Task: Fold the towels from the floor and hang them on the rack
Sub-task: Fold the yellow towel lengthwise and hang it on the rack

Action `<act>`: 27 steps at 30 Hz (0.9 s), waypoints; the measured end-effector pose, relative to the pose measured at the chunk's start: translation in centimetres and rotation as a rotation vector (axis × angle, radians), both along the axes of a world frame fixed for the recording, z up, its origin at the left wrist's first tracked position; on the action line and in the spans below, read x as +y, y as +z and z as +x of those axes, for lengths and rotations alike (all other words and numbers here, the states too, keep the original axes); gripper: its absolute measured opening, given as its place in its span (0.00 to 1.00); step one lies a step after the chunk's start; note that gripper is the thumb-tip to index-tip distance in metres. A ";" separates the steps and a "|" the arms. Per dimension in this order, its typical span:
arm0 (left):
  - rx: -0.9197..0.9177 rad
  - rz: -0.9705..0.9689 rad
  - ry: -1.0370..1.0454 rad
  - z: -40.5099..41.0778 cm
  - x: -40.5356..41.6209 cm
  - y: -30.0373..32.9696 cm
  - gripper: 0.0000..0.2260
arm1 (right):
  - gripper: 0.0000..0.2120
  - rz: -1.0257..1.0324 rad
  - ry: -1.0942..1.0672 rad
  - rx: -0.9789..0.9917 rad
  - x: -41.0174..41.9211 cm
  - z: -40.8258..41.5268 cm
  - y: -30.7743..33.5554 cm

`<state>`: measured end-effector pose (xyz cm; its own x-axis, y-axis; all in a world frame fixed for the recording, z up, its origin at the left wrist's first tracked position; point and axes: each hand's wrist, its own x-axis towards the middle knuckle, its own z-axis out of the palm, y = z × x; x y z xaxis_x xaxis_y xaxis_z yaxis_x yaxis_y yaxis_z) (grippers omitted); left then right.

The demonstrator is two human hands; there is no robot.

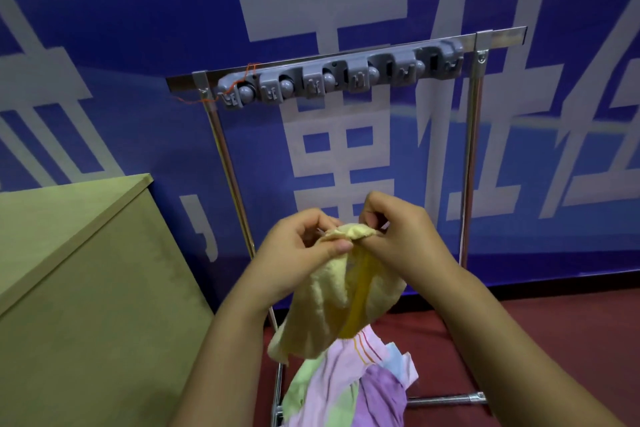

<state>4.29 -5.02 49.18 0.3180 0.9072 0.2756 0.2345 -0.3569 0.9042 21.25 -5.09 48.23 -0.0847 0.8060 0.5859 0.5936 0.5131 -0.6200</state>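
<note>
- I have the yellow towel (341, 302) up in front of me, pinched at its top edge, the rest hanging loose above the pile of towels (349, 388) on the floor (519, 350).
- My left hand (304, 246) and right hand (398, 232) are both closed on that bunched edge, close together.
- I judge this as early folding: next I must find the corners and spread them.
- The rack (341, 74) behind is bare, its clips free.

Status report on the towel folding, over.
Left hand and right hand pinching yellow terry towel. Pastel towel pile on floor. Grey clip rack bare, unobstructed.
</note>
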 end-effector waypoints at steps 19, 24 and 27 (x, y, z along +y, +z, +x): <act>-0.335 0.025 0.113 -3.3 0.5 0.7 0.06 | 0.05 -0.470 0.241 0.219 -0.7 4.7 -1.1; -0.437 -0.020 0.177 -3.3 1.6 -0.4 0.05 | 0.09 -0.506 0.275 0.566 -0.4 4.5 -1.6; -0.506 -0.142 0.242 -3.6 2.5 -2.1 0.06 | 0.12 -0.587 0.377 0.892 -0.4 4.4 -1.7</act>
